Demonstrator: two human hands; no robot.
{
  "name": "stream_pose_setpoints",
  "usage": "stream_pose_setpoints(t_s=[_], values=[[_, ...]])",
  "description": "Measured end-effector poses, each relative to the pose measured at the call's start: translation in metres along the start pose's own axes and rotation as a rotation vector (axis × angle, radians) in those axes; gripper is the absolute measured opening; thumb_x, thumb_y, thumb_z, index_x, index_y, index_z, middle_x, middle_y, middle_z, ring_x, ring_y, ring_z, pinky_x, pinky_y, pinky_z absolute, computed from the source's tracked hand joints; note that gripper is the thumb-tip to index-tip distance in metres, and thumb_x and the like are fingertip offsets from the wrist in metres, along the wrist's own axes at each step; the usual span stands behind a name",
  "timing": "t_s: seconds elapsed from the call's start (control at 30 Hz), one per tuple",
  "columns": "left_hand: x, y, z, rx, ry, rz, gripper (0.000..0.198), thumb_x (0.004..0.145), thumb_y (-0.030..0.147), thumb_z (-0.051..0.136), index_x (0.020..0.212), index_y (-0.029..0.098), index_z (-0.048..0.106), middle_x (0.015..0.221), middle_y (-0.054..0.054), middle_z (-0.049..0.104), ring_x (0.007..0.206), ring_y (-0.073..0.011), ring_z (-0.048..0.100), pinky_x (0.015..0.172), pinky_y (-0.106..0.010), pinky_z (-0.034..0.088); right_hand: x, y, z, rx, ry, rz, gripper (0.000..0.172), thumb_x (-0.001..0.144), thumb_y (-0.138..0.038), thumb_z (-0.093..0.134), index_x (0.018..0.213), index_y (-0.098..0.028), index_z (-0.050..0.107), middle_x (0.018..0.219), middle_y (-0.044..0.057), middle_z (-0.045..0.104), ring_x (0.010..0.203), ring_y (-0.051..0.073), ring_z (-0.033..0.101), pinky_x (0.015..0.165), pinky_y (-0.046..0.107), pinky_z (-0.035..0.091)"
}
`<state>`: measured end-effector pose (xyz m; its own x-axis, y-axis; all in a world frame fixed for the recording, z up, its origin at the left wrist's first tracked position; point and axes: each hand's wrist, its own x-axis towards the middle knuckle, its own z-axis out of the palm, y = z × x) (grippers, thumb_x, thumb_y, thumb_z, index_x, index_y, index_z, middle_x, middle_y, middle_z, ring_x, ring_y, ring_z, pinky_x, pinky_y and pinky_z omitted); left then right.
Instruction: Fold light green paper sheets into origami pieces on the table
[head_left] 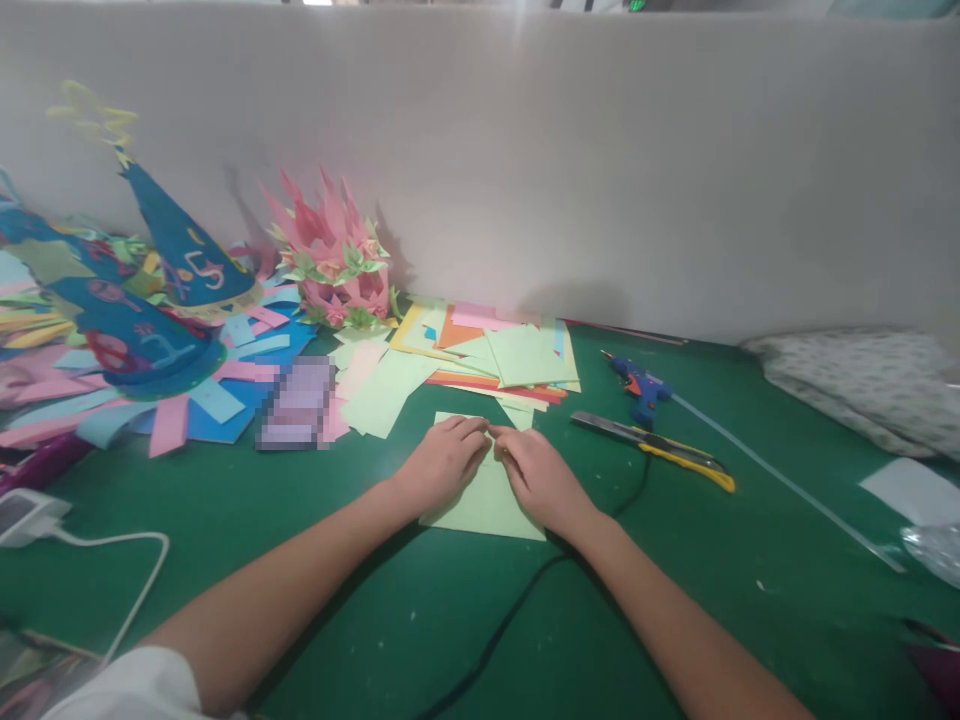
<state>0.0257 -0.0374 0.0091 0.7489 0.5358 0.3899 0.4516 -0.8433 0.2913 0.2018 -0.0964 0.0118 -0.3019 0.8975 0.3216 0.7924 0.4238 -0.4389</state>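
A light green paper sheet (487,505) lies on the green table (675,600) in front of me. My left hand (442,460) and my right hand (536,472) both rest on it, fingers curled and pinching its far edge, fingertips nearly touching at the middle. Much of the sheet is hidden under my hands.
A stack of coloured paper sheets (495,355) lies just behind. A blue glue gun (637,385) and a yellow utility knife (652,445) lie to the right, with a black cable (510,620) between my arms. Blue paper cones (180,250) and a pink paper flower (334,260) stand at left.
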Motion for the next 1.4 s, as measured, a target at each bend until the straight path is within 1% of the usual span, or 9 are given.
stream_pose_setpoints(t_s=[0.17,0.33,0.47,0.57,0.73,0.97,1.1,1.23,1.4], values=[[0.000,0.001,0.000,0.030,-0.008,0.005,0.019,0.094,0.018,0.039,0.093,0.016,0.058,0.117,-0.008,0.058,0.107,-0.0201,0.053,0.093,-0.037,0.045,0.001,-0.005,0.001,-0.051,-0.003,0.051,0.018,0.088,-0.008,0.037,0.084,-0.018,0.052,0.114,0.010,0.061,0.078,0.020,0.049,0.071,0.033,0.042],[-0.002,0.001,0.000,0.050,-0.045,-0.005,0.018,0.093,0.020,0.040,0.093,0.017,0.058,0.121,-0.008,0.056,0.108,-0.0207,0.051,0.091,-0.038,0.045,0.002,-0.005,0.001,-0.130,-0.015,-0.008,0.021,0.089,-0.008,0.036,0.095,-0.016,0.054,0.117,0.012,0.060,0.077,0.021,0.049,0.069,0.034,0.041],[-0.003,0.001,-0.001,0.073,-0.062,-0.024,0.018,0.093,0.022,0.041,0.097,0.018,0.058,0.124,-0.007,0.054,0.109,-0.0225,0.049,0.090,-0.040,0.044,0.002,-0.001,-0.001,-0.195,-0.036,-0.017,0.021,0.087,-0.007,0.038,0.097,-0.016,0.054,0.091,0.010,0.063,0.076,0.021,0.050,0.066,0.031,0.039],[-0.003,0.002,-0.001,0.075,-0.077,-0.037,0.018,0.093,0.021,0.041,0.099,0.019,0.058,0.125,-0.007,0.054,0.110,-0.0230,0.049,0.088,-0.041,0.044,-0.001,0.002,-0.005,-0.232,-0.002,0.011,0.018,0.082,-0.008,0.042,0.088,-0.017,0.055,0.070,0.005,0.055,0.068,0.019,0.048,0.058,0.028,0.033],[-0.003,0.003,-0.004,0.070,-0.092,-0.049,0.016,0.091,0.020,0.043,0.098,0.019,0.058,0.125,-0.007,0.053,0.110,-0.0238,0.048,0.088,-0.041,0.042,-0.009,0.008,-0.016,-0.229,0.087,-0.021,0.011,0.070,-0.009,0.045,0.067,-0.019,0.051,0.058,0.000,0.043,0.057,0.015,0.040,0.053,0.027,0.026],[-0.005,0.003,-0.003,0.066,-0.092,-0.061,0.016,0.091,0.020,0.044,0.099,0.019,0.057,0.127,-0.006,0.053,0.111,-0.0238,0.048,0.087,-0.041,0.041,-0.015,0.015,-0.025,-0.182,0.105,-0.112,0.013,0.066,-0.010,0.043,0.059,-0.020,0.046,0.052,-0.001,0.039,0.053,0.014,0.035,0.051,0.027,0.024],[-0.005,0.002,-0.003,0.032,-0.067,-0.072,0.016,0.091,0.020,0.043,0.098,0.020,0.058,0.126,-0.006,0.054,0.111,-0.0229,0.048,0.089,-0.041,0.041,-0.013,0.018,-0.021,-0.106,0.117,-0.102,0.016,0.071,-0.007,0.043,0.068,-0.019,0.053,0.058,0.001,0.049,0.059,0.015,0.043,0.054,0.027,0.032],[-0.004,0.000,-0.003,-0.058,-0.042,-0.078,0.012,0.089,0.020,0.046,0.094,0.021,0.058,0.121,-0.004,0.058,0.111,-0.0210,0.050,0.093,-0.040,0.039,-0.007,0.015,-0.015,-0.017,0.156,-0.171,0.022,0.080,-0.006,0.042,0.090,-0.019,0.057,0.085,0.006,0.064,0.079,0.019,0.054,0.071,0.032,0.043],[-0.007,-0.003,-0.004,-0.095,0.059,-0.194,0.018,0.081,0.027,0.058,0.098,0.020,0.054,0.120,-0.008,0.054,0.114,-0.0237,0.048,0.095,-0.042,0.038,-0.002,0.007,-0.005,0.001,-0.022,-0.199,0.023,0.088,-0.010,0.043,0.101,-0.020,0.058,0.112,0.009,0.061,0.105,0.021,0.053,0.091,0.040,0.045]])
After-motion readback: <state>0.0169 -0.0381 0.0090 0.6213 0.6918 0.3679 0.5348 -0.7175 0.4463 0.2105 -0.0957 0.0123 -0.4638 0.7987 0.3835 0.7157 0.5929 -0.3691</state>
